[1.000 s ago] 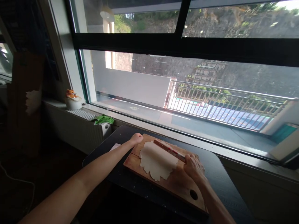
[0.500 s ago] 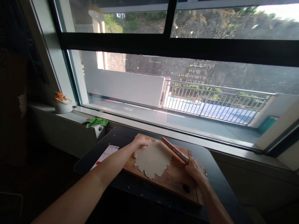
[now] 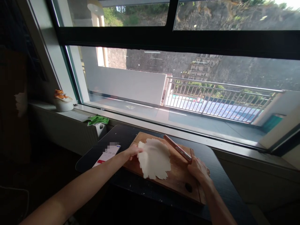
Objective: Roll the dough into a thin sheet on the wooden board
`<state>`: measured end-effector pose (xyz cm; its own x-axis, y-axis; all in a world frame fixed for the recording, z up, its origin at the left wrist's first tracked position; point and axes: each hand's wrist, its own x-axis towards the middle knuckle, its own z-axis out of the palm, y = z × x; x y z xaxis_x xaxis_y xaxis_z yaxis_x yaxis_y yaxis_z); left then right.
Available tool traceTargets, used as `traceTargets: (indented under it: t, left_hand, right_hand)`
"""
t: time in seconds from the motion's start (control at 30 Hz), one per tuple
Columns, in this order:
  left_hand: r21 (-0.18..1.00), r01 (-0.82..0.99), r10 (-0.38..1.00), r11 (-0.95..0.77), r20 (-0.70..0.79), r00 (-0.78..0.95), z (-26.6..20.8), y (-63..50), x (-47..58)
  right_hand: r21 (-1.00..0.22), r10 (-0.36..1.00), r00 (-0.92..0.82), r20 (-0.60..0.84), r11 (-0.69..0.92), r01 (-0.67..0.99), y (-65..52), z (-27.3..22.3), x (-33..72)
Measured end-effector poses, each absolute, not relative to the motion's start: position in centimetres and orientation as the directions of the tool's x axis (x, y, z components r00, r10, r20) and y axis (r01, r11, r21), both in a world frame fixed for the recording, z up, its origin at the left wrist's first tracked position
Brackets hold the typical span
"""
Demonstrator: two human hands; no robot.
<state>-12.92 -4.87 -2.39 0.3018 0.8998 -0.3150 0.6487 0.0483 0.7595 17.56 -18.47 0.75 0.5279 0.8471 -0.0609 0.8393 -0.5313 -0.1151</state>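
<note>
A thin, pale sheet of dough point(image 3: 155, 159) with a ragged edge lies on a wooden cutting board point(image 3: 175, 184). My left hand point(image 3: 134, 151) pinches the dough at its left edge, closed on it. At the board's right side, my right hand point(image 3: 198, 168) is wrapped round the near end of a rolling pin point(image 3: 177, 148). The pin slants away to the upper left, beside the dough and apart from it. Part of the right fingers is hidden behind the hand.
The board rests on a black table point(image 3: 220, 175). Left of my forearm lies a phone point(image 3: 106, 155) with a running timer. A green cloth point(image 3: 97, 120) and a white pot point(image 3: 63, 104) sit on the radiator point(image 3: 70, 128) by the window.
My left hand has drawn back toward me and left with the dough's edge, and the sheet has turned and shifted. The right hand and rolling pin have hardly moved on the board.
</note>
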Motion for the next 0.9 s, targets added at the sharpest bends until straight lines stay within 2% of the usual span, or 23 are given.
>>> traceTargets:
  t: [0.07, 0.13, 0.3, 0.47, 0.57, 0.67, 0.7, 0.77, 0.83, 0.9]
  left_hand:
    - [0.792, 0.606, 0.865, 0.075, -0.353, 0.355, -2.8, -5.7, -13.8]
    - [0.789, 0.613, 0.876, 0.039, -0.322, 0.359, -2.8, -5.7, -14.4]
    - [0.673, 0.739, 0.949, -0.026, -0.217, 0.230, -1.4, -3.4, -16.1]
    - [0.612, 0.778, 0.983, -0.142, -0.001, 0.181, 0.3, -2.4, -15.7]
    - [0.567, 0.760, 0.947, -0.318, 0.165, 0.274, 0.7, -3.1, -13.1]
    - [0.461, 0.699, 0.837, -0.546, 0.312, 0.448, 0.5, -4.1, -9.9]
    - [0.428, 0.695, 0.816, -0.578, 0.317, 0.484, 0.2, -4.4, -8.9]
    - [0.396, 0.741, 0.840, -0.543, 0.231, 0.492, -0.6, -5.4, -7.6]
    - [0.369, 0.792, 0.871, -0.487, 0.132, 0.474, -1.8, -6.6, -7.1]
    - [0.326, 0.794, 0.857, -0.512, 0.142, 0.494, -2.8, -7.8, -7.3]
  right_hand:
    - [-0.090, 0.847, 0.527, -0.076, -0.532, 0.842, -18.4, 1.0, 17.4]
    - [-0.052, 0.847, 0.524, -0.087, -0.530, 0.847, -18.3, 1.1, 17.3]
    - [-0.042, 0.924, 0.380, -0.052, -0.382, 0.923, -18.6, 0.8, 16.4]
    - [-0.024, 0.980, 0.197, -0.009, -0.197, 0.980, -19.1, 0.2, 14.3]
    - [-0.041, 0.986, 0.152, -0.067, -0.155, 0.987, -18.3, 0.8, 13.0]
    - [-0.145, 0.991, 0.086, -0.099, -0.100, 0.984, -16.7, 1.4, 12.0]
    - [-0.174, 0.994, 0.084, -0.077, -0.096, 0.980, -16.1, 1.5, 11.7]
    - [-0.199, 0.992, 0.123, 0.013, -0.118, 0.973, -15.3, 1.0, 11.1]
    - [-0.172, 0.980, 0.165, 0.116, -0.143, 0.975, -15.0, -0.3, 10.4]
    - [-0.111, 0.968, 0.172, 0.184, -0.154, 0.982, -15.1, -1.8, 10.0]
